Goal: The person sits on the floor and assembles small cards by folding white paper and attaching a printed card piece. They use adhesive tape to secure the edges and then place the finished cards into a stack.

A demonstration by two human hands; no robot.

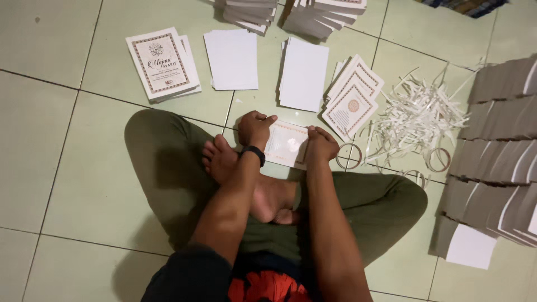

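Both hands pressed on one booklet on the tiled floor: the left hand and right hand were curled, gripping its side edges.

We note a pale green tiled floor. Taking the heap of paper strips as landmark: tape rings just below it, fanned printed covers to its left, blank white sheets further left, grey book stacks to its right.
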